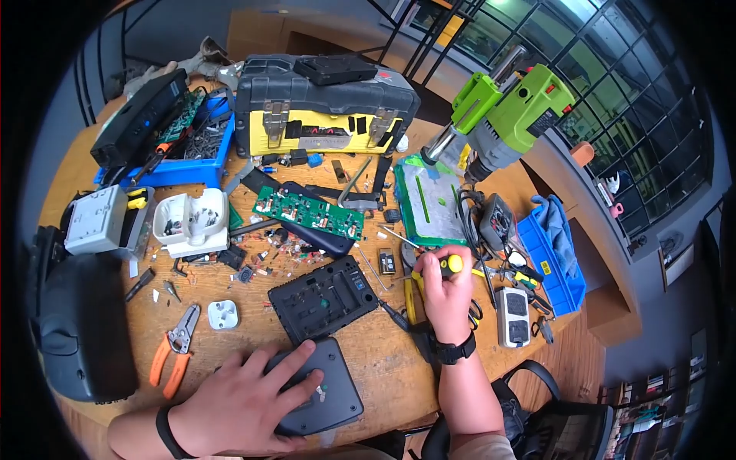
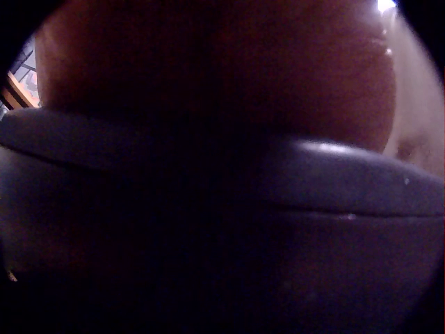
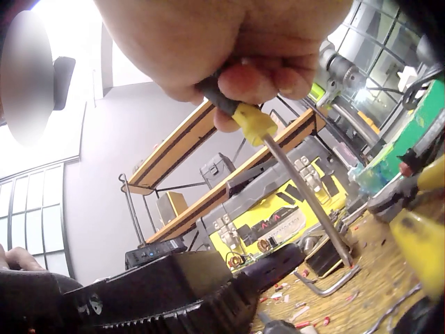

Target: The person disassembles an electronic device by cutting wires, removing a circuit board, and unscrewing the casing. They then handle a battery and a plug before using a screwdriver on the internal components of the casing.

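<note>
My right hand (image 1: 447,303) grips a screwdriver (image 3: 254,124) by its yellow and black handle. Its metal shaft slants down toward the tabletop in the right wrist view. On a flat black plastic cover (image 1: 337,376) at the table's front edge rests my left hand (image 1: 245,399), its fingers spread. Small screws (image 1: 320,392) lie on the cover close to those fingertips. Just behind it sits an opened black plastic housing (image 1: 322,299), its ribbed inside facing up. The left wrist view is dark, filled by the wrist and its band.
Orange-handled wire strippers (image 1: 175,349) and a white square piece (image 1: 223,314) lie to the left. Behind are a green circuit board (image 1: 307,213), scattered scraps and a yellow-black toolbox (image 1: 322,130). A green drill stand (image 1: 498,115) and a blue bin (image 1: 556,268) stand right.
</note>
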Tool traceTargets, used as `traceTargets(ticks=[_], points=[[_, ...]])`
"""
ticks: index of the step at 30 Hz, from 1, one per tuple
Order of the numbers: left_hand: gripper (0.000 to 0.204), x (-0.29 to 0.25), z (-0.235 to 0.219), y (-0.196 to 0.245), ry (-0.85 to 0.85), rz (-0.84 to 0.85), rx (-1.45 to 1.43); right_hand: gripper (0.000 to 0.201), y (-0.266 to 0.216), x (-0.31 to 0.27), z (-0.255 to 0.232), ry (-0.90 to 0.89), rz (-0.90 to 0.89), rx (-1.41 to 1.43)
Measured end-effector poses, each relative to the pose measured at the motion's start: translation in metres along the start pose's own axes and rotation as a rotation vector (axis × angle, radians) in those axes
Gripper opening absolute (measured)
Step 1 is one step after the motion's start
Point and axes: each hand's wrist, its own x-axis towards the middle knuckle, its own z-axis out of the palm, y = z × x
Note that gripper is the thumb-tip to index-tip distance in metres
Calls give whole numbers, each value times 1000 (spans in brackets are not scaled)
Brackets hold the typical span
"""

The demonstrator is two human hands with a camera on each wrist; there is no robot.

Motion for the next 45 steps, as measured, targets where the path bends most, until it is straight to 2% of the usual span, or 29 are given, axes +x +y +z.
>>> traceTargets(ticks=[2, 14, 18, 24, 30, 38, 40, 42, 44, 45], points=[[86, -1, 1, 0, 4, 0, 3, 16, -6, 1, 0, -31, -21, -83], [87, -5, 9, 0, 57, 2, 29, 17, -3, 4, 0, -36, 24, -65], [88, -6, 10, 0, 66, 9, 28, 18, 1, 1, 2, -25, -37, -85], [88, -5, 10, 0, 24, -14, 8, 19, -7, 4, 4, -34, -22, -149], [87, -4, 8, 0, 9, -14, 22, 18, -3, 4, 3, -36, 20, -91], [87, -3, 10, -1, 36, -2, 9, 18, 1, 0, -2, -43, -28, -93], [87, -3, 10, -2, 44, 0, 14, 19, 1, -2, -6, -43, 143, 73], [87, -4, 12, -2, 49, -5, -30, 19, 4, -5, -11, -58, 149, 60], [88, -3, 11, -1, 43, -3, -16, 19, 5, -11, -16, -73, 42, -55], [88, -3, 10, -1, 41, -6, 1, 18, 5, -13, -15, -40, 10, 46]])
